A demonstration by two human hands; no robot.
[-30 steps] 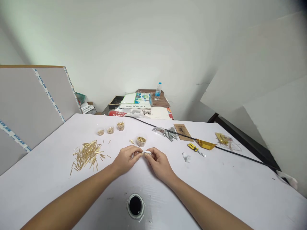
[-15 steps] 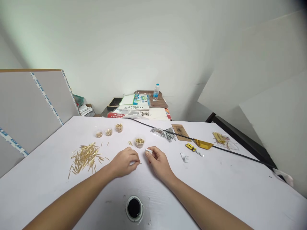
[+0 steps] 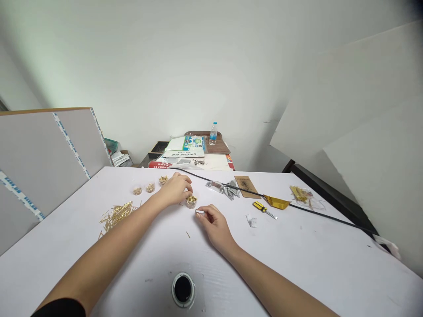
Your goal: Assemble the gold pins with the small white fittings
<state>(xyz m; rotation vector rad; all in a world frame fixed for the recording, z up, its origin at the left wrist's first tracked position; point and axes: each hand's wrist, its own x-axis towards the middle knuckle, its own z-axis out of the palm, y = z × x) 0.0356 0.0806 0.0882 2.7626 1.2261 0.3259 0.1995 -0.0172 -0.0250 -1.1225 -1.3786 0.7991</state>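
Note:
My left hand (image 3: pixel 176 188) reaches forward over the white table (image 3: pixel 297 255), its fingertips curled at a small clear cup of gold parts (image 3: pixel 191 201). What its fingers pinch, if anything, is hidden. My right hand (image 3: pixel 213 224) rests on the table just behind that cup, pinching a small white tube-like piece (image 3: pixel 199 212) between thumb and forefinger. One loose gold pin (image 3: pixel 188 234) lies on the table between my arms. A pile of long gold pins (image 3: pixel 117 213) lies to the left, partly hidden by my left forearm.
Three more small cups of gold parts (image 3: pixel 150 187) stand at the back left. A yellow screwdriver (image 3: pixel 263 209), a gold tray (image 3: pixel 276 202), foil bags (image 3: pixel 223 188), a brown card (image 3: pixel 246 185) and a black cable (image 3: pixel 324 216) lie to the right. A round hole (image 3: pixel 183 289) sits near the front edge.
My left hand has let a gold pin fall on the table and moved forward to the cup of gold parts. My right hand stays put with the white piece.

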